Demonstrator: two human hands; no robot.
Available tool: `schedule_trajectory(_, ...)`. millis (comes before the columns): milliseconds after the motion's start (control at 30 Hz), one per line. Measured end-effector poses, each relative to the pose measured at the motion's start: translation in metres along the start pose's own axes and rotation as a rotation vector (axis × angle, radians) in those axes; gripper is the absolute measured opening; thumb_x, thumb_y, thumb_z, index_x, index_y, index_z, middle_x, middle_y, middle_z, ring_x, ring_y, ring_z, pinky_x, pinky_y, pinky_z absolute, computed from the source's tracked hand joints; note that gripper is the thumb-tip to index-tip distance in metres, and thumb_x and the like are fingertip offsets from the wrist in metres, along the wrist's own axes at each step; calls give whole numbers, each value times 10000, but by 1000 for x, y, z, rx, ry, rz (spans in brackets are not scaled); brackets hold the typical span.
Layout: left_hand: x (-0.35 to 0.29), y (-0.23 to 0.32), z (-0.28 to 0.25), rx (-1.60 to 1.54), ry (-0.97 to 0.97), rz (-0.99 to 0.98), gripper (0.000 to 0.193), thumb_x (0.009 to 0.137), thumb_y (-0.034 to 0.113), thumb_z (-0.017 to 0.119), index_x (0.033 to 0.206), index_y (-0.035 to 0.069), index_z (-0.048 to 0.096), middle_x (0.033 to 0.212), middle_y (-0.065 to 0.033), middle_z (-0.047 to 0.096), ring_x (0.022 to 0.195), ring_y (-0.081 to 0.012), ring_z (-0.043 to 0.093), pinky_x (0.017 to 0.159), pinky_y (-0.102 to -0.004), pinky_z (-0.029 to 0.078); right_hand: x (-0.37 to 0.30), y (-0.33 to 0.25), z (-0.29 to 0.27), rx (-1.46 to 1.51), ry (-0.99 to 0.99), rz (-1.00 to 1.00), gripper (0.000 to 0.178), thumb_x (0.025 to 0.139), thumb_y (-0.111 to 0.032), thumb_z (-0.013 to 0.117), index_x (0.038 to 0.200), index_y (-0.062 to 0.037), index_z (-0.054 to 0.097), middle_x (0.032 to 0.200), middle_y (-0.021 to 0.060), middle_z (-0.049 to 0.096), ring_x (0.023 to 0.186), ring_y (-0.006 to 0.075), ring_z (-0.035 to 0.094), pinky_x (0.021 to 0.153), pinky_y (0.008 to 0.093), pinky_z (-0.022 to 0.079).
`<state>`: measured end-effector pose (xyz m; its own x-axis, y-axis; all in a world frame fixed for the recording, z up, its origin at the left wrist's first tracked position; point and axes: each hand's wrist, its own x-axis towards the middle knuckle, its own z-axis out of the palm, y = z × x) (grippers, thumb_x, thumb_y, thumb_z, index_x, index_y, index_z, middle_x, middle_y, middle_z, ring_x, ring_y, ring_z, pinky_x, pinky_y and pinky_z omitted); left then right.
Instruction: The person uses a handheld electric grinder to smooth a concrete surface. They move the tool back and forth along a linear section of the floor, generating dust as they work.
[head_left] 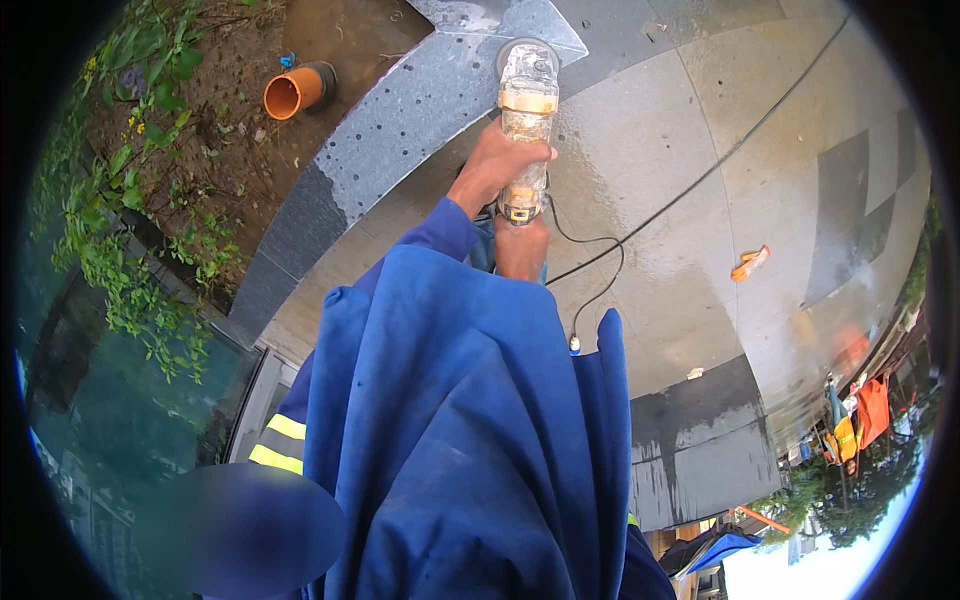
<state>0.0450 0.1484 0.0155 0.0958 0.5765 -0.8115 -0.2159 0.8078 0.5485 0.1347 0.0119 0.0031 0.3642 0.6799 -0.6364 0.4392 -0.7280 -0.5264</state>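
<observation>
Handheld grinder (527,122), caked with pale residue, its head above the grey stone coping (400,110), near the coping's pointed corner and its paving-side edge; contact between disc and stone cannot be made out. The left hand (495,162) is wrapped around the mid-body; the right hand (522,248) is at the rear end, its fingers largely hidden, so its closure cannot be told. The tool is probably rigid, fairly heavy and slick when wet, best held behind the collar and at the rear. Outward: a dark cable (690,190) across the paving (650,125); beyond the coping's opposite edge, an orange pipe (287,97) in soil.
</observation>
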Motion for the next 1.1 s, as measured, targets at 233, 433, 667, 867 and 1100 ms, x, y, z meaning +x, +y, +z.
schedule_trajectory(233,2,-17,9,51,1,71,575,756,116,844,1277,11,625,1135,-92,687,993,-200,677,884,-369,555,-4,9,-6,50,24,40,296,765,-79,726,1024,61,697,918,233,754,864,373,749,784,445,545)
schedule_trajectory(433,4,-3,-3,-1,38,24,578,762,121,838,1285,13,617,1108,-100,679,985,-207,678,874,-378,564,2,-5,-5,-21,-73,52,377,777,-167,744,1098,23,688,980,271,741,967,458,710,845,513,536)
schedule_trajectory(667,5,-17,12,-10,-9,124,585,764,110,841,1294,12,613,1141,-97,687,1001,-204,683,876,-368,562,0,14,-7,48,29,36,344,758,-128,745,1047,54,700,907,234,751,882,390,747,793,448,546)
schedule_trajectory(867,6,-7,15,-16,10,36,580,734,115,853,1262,14,636,1137,-91,710,1006,-202,690,899,-369,557,5,-8,-19,29,9,17,324,757,-126,745,1021,56,695,884,236,746,859,383,748,783,445,550)
schedule_trajectory(1100,7,-24,26,-1,-27,70,580,737,116,853,1263,13,630,1139,-92,710,1005,-204,691,895,-371,557,1,18,-19,40,51,57,293,759,-116,738,996,52,700,862,222,749,834,360,749,778,441,551)
